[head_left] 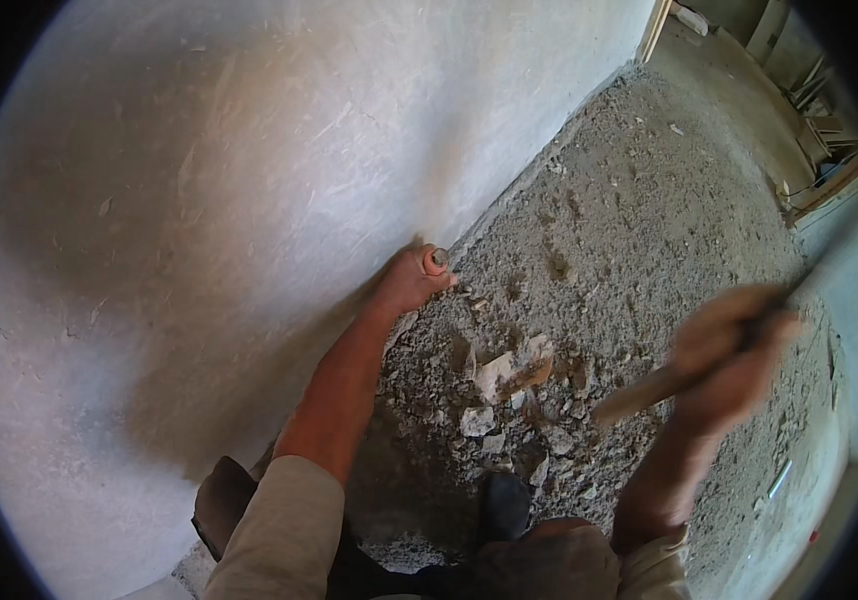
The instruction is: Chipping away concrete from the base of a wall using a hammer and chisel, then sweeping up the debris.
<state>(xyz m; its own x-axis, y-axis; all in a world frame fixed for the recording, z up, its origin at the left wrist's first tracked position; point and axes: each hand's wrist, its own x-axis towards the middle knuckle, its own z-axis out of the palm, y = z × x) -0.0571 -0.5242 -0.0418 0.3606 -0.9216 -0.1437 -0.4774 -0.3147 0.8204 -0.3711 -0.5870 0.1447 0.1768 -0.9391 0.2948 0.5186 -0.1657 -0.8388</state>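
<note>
Low against the pale wall, my left hand is closed around a chisel. Only its round struck end shows above the fist; the tip is hidden. My right hand, smeared by motion, is raised over the rubble and wrapped round the wooden handle of a hammer. The handle's butt points down to the left. Its other end runs up to the right as a blur, and the head cannot be made out. Chunks of broken plaster lie between my two hands.
Grey rubble covers the floor along the plastered wall. My dark shoe is at the bottom among loose stones. Boards and scraps are stacked beyond, at upper right. A thin white rod lies at the right.
</note>
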